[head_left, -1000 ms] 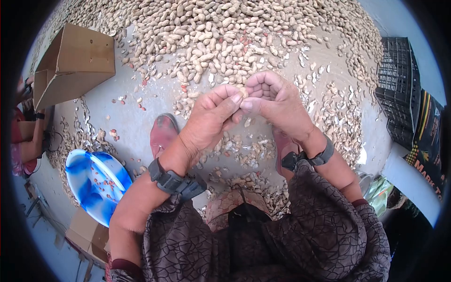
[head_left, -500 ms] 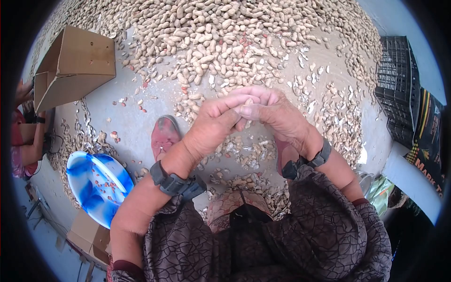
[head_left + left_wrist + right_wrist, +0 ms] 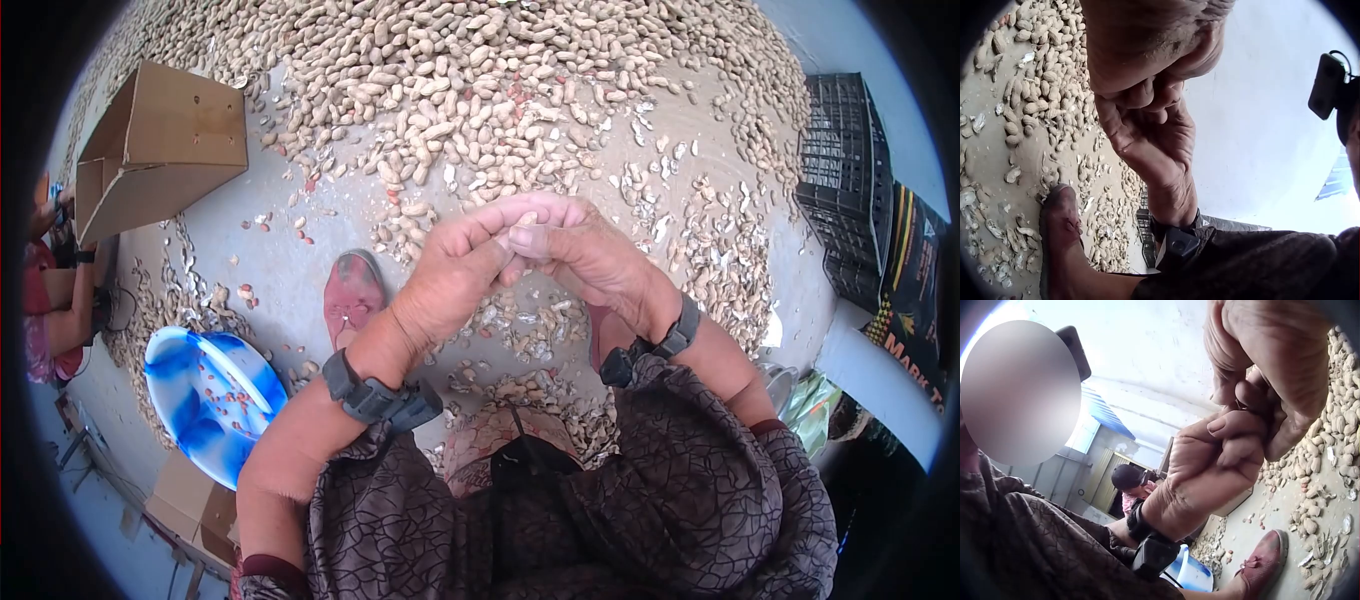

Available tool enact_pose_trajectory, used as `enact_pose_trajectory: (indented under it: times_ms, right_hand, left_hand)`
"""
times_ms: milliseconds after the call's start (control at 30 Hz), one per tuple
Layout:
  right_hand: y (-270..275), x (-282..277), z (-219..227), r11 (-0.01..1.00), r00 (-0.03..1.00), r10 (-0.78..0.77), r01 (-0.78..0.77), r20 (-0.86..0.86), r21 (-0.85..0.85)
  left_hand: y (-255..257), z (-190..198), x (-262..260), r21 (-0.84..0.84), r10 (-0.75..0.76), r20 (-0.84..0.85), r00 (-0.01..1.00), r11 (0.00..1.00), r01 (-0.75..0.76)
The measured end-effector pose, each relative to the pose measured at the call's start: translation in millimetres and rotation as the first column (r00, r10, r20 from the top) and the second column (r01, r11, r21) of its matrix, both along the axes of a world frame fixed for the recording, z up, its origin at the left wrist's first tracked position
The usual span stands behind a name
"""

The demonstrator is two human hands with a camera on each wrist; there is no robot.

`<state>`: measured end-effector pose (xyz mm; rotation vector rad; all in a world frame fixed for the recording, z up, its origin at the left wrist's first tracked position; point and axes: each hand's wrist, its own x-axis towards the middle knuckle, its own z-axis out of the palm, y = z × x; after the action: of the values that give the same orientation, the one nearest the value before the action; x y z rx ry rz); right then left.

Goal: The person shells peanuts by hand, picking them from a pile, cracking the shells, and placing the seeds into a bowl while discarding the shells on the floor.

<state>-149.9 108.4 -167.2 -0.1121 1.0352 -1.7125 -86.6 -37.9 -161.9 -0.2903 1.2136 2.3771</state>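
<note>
Both hands meet over the floor, in front of the wearer's knees, with a pale peanut (image 3: 529,217) between their fingertips. My right hand (image 3: 600,255) pinches it, thumb laid across the nut. Fingers of my left hand (image 3: 450,275) curl in against it from the other side. In the left wrist view, the left hand (image 3: 1154,50) hides the nut, with the right hand (image 3: 1154,147) beyond. Interlaced fingertips also cover it in the right wrist view. A broad heap of unshelled peanuts (image 3: 420,70) lies ahead of the hands.
A blue and white basin (image 3: 172,400) with red kernels stands at left, below an open cardboard box (image 3: 190,120). Another person (image 3: 65,310) sits at the left edge. Black crates (image 3: 850,190) and a printed bag (image 3: 910,290) line the right. Shells (image 3: 530,320) litter the floor between the shoes.
The fingertips have closed in together and the hands have come slightly lower. The right hand's fingers, spread up and cupped earlier, now fold over towards the left hand. The peanut stays between them.
</note>
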Motion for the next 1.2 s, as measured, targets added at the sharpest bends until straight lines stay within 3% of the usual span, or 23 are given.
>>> enact_pose_trajectory:
  times_ms: [333, 633, 833, 1033, 1100, 1133, 1200]
  right_hand:
    - [1, 0, -1, 0.998, 0.999, -0.04, 0.039, 0.02, 0.059]
    - [4, 0, 8, 0.989, 0.977, -0.078, 0.1, -0.198, 0.105]
    - [5, 2, 7, 0.995, 0.994, -0.072, 0.077, -0.083, 0.056]
    - [5, -4, 8, 0.968, 0.983, -0.157, 0.172, -0.09, 0.186]
    - [7, -4, 0, 0.973, 0.987, -0.128, 0.144, -0.094, 0.181]
    - [6, -3, -3, 0.973, 0.987, -0.127, 0.142, -0.095, 0.18]
    - [3, 0, -5, 0.967, 0.987, -0.146, 0.156, -0.062, 0.201]
  left_hand:
    - [-1, 4, 4, 0.001, -0.025, -0.048, 0.999, 1.0, 0.026]
    - [6, 15, -1, -0.029, 0.026, -0.049, 0.998, 0.999, -0.028]
    - [7, 8, -1, 0.142, 0.037, 0.057, 0.998, 0.989, -0.045]
    - [8, 4, -1, 0.038, 0.163, 0.059, 0.985, 0.985, -0.166]
    - [16, 8, -1, -0.281, 0.246, -0.01, 0.969, 0.93, -0.239]
    - [17, 6, 0, -0.281, 0.247, -0.011, 0.969, 0.929, -0.24]
    - [19, -2, 2, -0.435, 0.192, -0.155, 0.969, 0.868, -0.241]
